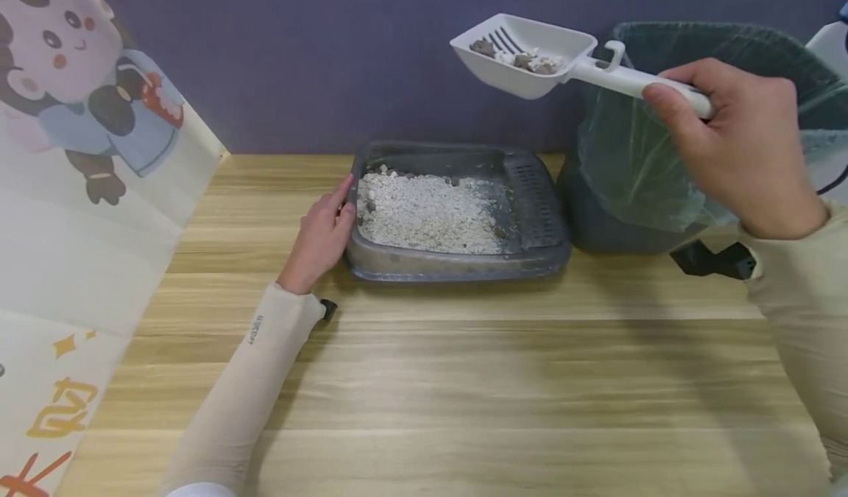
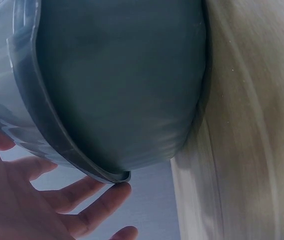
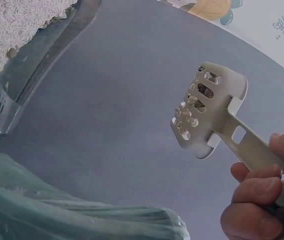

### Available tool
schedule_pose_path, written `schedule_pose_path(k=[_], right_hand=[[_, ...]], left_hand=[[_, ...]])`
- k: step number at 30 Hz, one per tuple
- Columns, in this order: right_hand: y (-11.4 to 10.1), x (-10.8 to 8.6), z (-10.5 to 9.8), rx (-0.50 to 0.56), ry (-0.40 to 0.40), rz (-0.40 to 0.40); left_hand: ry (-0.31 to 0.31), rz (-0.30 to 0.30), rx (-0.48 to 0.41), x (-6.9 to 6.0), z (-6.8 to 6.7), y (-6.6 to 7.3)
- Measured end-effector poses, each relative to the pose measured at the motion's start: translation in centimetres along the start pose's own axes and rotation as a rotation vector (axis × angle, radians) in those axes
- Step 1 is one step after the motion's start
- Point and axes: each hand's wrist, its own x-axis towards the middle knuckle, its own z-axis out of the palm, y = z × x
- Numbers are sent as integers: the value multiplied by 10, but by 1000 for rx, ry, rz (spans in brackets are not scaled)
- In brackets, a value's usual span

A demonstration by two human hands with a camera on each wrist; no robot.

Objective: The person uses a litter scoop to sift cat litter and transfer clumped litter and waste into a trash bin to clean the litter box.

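Observation:
My right hand (image 1: 748,136) grips the handle of a white litter scoop (image 1: 530,77), raised above the level of the grey litter box and beside the bin. Brown clumps and some pale litter lie in the scoop's bowl. In the right wrist view the slotted underside of the scoop (image 3: 209,110) shows, with bits visible through the slots. My left hand (image 1: 322,233) rests on the left rim of the litter box (image 1: 457,265). The left wrist view shows its fairly straight fingers (image 2: 89,212) touching the rim from outside. Pale litter (image 1: 424,210) covers much of the box floor, with a few darker clumps.
A dark bin (image 1: 609,224) lined with a translucent green bag (image 1: 623,151) stands just right of the box. Behind both rises a purple-blue wall (image 1: 298,62). A cartoon-printed white wall (image 1: 66,247) bounds the wooden surface (image 1: 464,394) at left.

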Motion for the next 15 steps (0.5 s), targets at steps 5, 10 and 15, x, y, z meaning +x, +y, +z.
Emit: schedule_pose_path(k=[5,10,15], right_hand=[[0,0,0,-16,16,-41],[5,2,-2,-33,68,-106],[15,3,-15,19,106,38]], left_hand=[[4,2,1,0,2,1],[6,1,2,1,2,2],[6,0,7,1,2,2]])
